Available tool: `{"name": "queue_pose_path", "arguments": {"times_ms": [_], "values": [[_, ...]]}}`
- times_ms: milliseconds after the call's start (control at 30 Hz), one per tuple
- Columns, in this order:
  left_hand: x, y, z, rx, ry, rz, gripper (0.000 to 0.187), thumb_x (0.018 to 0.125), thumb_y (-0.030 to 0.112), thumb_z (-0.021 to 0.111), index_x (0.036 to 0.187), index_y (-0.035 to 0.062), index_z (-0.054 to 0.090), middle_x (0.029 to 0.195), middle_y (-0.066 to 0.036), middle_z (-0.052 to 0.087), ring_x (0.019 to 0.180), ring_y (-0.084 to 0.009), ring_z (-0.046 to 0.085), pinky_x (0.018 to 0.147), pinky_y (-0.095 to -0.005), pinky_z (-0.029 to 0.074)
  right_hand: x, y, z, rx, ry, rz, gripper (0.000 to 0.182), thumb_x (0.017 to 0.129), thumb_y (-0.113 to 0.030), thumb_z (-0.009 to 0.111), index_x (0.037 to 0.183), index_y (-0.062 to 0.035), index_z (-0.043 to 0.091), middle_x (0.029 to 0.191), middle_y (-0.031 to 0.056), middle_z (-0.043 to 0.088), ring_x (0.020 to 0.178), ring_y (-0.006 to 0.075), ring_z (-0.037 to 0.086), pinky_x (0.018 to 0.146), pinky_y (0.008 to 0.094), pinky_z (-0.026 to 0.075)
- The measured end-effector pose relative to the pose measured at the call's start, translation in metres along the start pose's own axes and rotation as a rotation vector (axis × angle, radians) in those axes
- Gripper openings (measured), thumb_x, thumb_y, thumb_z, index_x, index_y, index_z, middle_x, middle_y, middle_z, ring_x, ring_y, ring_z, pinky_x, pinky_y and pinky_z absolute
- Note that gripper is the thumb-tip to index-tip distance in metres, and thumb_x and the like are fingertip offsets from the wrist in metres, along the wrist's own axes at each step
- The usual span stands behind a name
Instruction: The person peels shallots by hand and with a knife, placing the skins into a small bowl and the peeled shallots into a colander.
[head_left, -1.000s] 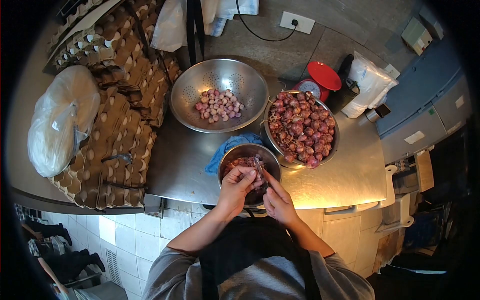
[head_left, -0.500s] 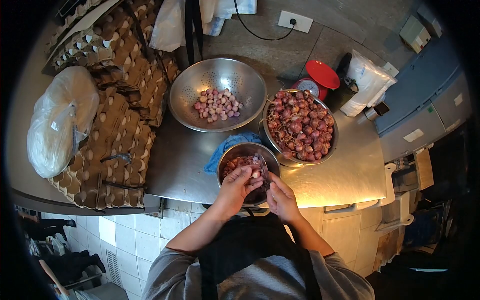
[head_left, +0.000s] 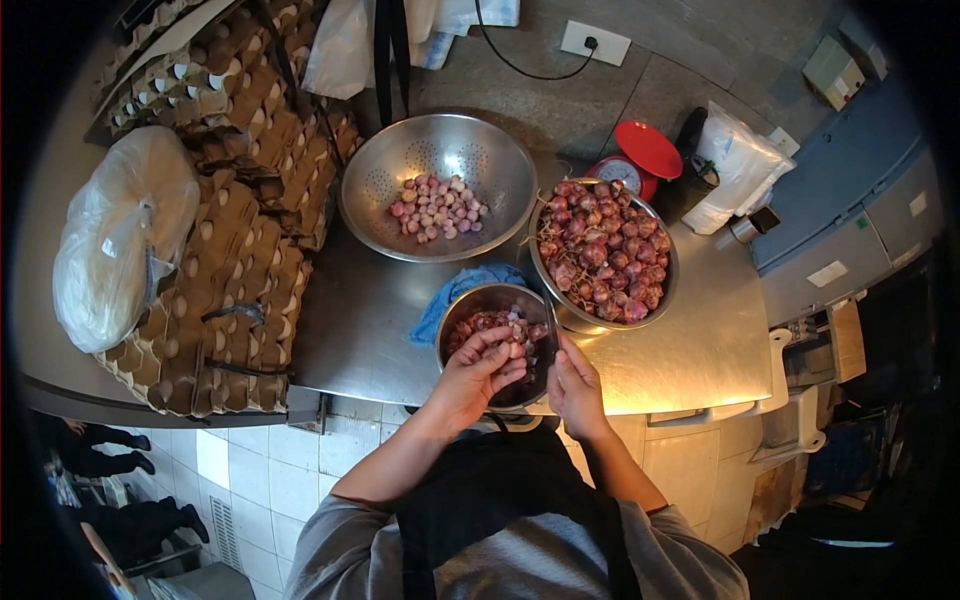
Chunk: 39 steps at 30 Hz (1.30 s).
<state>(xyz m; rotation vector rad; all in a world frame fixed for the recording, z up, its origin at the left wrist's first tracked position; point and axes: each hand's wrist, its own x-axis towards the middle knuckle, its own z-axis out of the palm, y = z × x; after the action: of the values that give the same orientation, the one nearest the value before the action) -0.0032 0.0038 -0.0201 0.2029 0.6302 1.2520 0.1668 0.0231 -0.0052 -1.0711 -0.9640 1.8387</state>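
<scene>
Over a small steel bowl (head_left: 449, 318) with peels and shallot pieces, my left hand (head_left: 474, 377) pinches a small pale pink shallot (head_left: 516, 350). My right hand (head_left: 577, 388) is closed round the handle of a knife (head_left: 550, 325), its blade pointing up and away at the bowl's right rim, apart from the shallot. Behind the bowl, a perforated steel colander (head_left: 370, 205) holds peeled shallots (head_left: 438, 208). A steel bowl (head_left: 672, 290) heaped with unpeeled red shallots (head_left: 603, 250) stands to the right.
A blue cloth (head_left: 430, 318) lies beside the small bowl on the steel table (head_left: 350, 350). Egg trays (head_left: 235, 270) and a plastic bag (head_left: 125, 240) are stacked left. A red scale (head_left: 650, 148) stands behind. Another person's legs (head_left: 105, 450) show at lower left.
The knife has moved away from the shallot, with my right hand shifting slightly right. My left hand still holds the shallot over the bowl.
</scene>
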Motion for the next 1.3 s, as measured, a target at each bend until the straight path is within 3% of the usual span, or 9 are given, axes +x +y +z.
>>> {"name": "queue_pose_path", "arguments": {"times_ms": [200, 333, 433, 1000, 1100, 1200, 1300], "values": [[-0.003, 0.0, -0.004, 0.073, -0.006, 0.048, 0.027, 0.086, 0.006, 0.054, 0.113, 0.0032, 0.052, 0.098, -0.008, 0.06, 0.089, -0.0164, 0.06, 0.082, -0.0283, 0.05, 0.0, 0.006, -0.002, -0.105, -0.079, -0.043, 0.043, 0.095, -0.016, 0.039, 0.137, -0.016, 0.031, 0.057, -0.0059, 0.032, 0.046, 0.0037, 0.03, 0.042, 0.0165, 0.026], [-0.004, 0.0, 0.0, 0.079, 0.006, 0.071, 0.024, 0.085, 0.005, 0.056, 0.109, 0.0028, 0.056, 0.099, -0.007, 0.06, 0.091, -0.0162, 0.059, 0.085, -0.0286, 0.049, -0.011, 0.003, 0.001, -0.013, -0.175, 0.12, 0.045, 0.095, -0.02, 0.037, 0.139, -0.0179, 0.026, 0.054, -0.0038, 0.032, 0.043, 0.0047, 0.029, 0.039, 0.0176, 0.026], [-0.004, -0.001, 0.0, 0.05, 0.021, 0.083, 0.022, 0.084, 0.004, 0.057, 0.106, 0.0021, 0.058, 0.099, -0.007, 0.06, 0.092, -0.0158, 0.059, 0.085, -0.0282, 0.049, -0.018, 0.003, 0.007, 0.057, -0.236, 0.119, 0.045, 0.095, -0.021, 0.037, 0.139, -0.0164, 0.025, 0.052, -0.0028, 0.032, 0.041, 0.005, 0.029, 0.037, 0.0181, 0.026], [-0.006, -0.01, 0.004, 0.052, -0.041, 0.164, 0.025, 0.083, 0.0, 0.057, 0.108, 0.0035, 0.055, 0.105, -0.008, 0.06, 0.094, -0.0152, 0.058, 0.085, -0.0281, 0.048, -0.023, 0.006, 0.008, -0.087, -0.275, 0.05, 0.046, 0.096, -0.026, 0.035, 0.139, -0.0165, 0.023, 0.05, -0.001, 0.032, 0.037, 0.0056, 0.027, 0.035, 0.0184, 0.026], [-0.004, -0.009, 0.002, 0.196, -0.044, 0.217, 0.033, 0.081, -0.002, 0.059, 0.113, 0.0034, 0.051, 0.104, -0.01, 0.06, 0.096, -0.0147, 0.057, 0.085, -0.0275, 0.047, -0.025, 0.003, 0.01, -0.066, -0.262, 0.052, 0.044, 0.095, -0.022, 0.037, 0.137, -0.0157, 0.026, 0.052, -0.0027, 0.032, 0.04, 0.0047, 0.029, 0.037, 0.0177, 0.025], [-0.008, -0.006, 0.009, 0.546, -0.031, 0.421, 0.042, 0.079, -0.006, 0.06, 0.116, 0.0027, 0.044, 0.099, -0.01, 0.059, 0.094, -0.0151, 0.056, 0.084, -0.0297, 0.048, -0.026, 0.001, 0.009, -0.067, -0.252, 0.046, 0.041, 0.095, -0.02, 0.038, 0.135, -0.0142, 0.029, 0.054, -0.0037, 0.032, 0.042, 0.0039, 0.03, 0.037, 0.0174, 0.025], [-0.011, -0.008, 0.013, 0.694, -0.035, 0.509, 0.049, 0.078, -0.009, 0.059, 0.121, 0.0022, 0.038, 0.1, -0.013, 0.058, 0.094, -0.0159, 0.056, 0.083, -0.0297, 0.048, -0.026, 0.001, 0.008, -0.045, -0.247, 0.041, 0.04, 0.095, -0.021, 0.039, 0.133, -0.0127, 0.031, 0.054, -0.0041, 0.032, 0.042, 0.0036, 0.03, 0.037, 0.0176, 0.025]]}}
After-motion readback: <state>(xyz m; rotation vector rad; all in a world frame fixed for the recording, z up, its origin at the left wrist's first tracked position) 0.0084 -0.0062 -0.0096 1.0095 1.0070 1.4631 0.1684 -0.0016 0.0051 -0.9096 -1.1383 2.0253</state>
